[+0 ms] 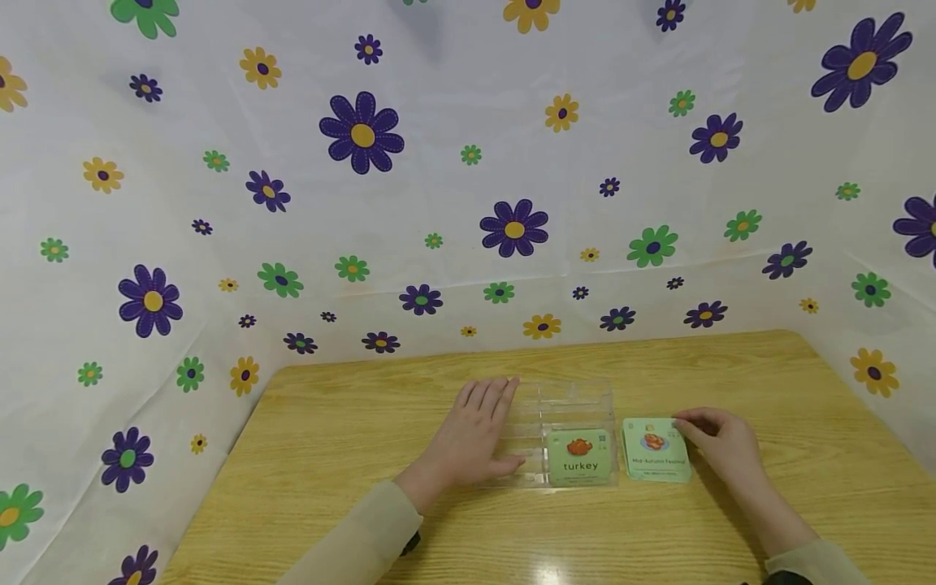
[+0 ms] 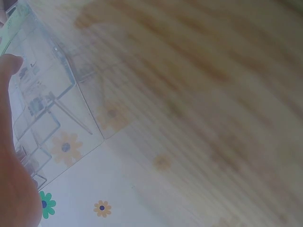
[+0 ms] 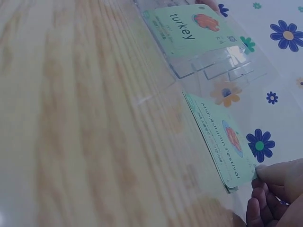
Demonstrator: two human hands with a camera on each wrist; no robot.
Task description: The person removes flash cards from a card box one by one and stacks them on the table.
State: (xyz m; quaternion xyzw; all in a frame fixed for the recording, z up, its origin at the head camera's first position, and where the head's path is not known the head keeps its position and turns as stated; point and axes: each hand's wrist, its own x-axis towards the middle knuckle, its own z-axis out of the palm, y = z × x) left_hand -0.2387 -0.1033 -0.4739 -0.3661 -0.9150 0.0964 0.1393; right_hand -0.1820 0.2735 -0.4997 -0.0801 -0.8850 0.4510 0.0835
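A clear plastic card rack (image 1: pixel 539 410) with stepped compartments stands on the table. In its front right compartment is a green card reading "turkey" (image 1: pixel 580 457), seen also in the right wrist view. My left hand (image 1: pixel 475 435) rests over the rack's left side, fingers straight and thumb toward the front; part of that thumb shows in the left wrist view. Right of the rack lies a small stack of green cards, topped by a "Mid-Autumn Festival" card (image 1: pixel 656 451). My right hand (image 1: pixel 724 447) pinches this top card (image 3: pixel 222 139) at its upper right corner, between thumb and fingers.
The wood-grain table (image 1: pixel 329 487) reaches back to a white cloth (image 1: pixel 439 203) with purple, green and orange flowers. This cloth hangs behind the table and on both sides. The rack stands close to the left edge of the card stack.
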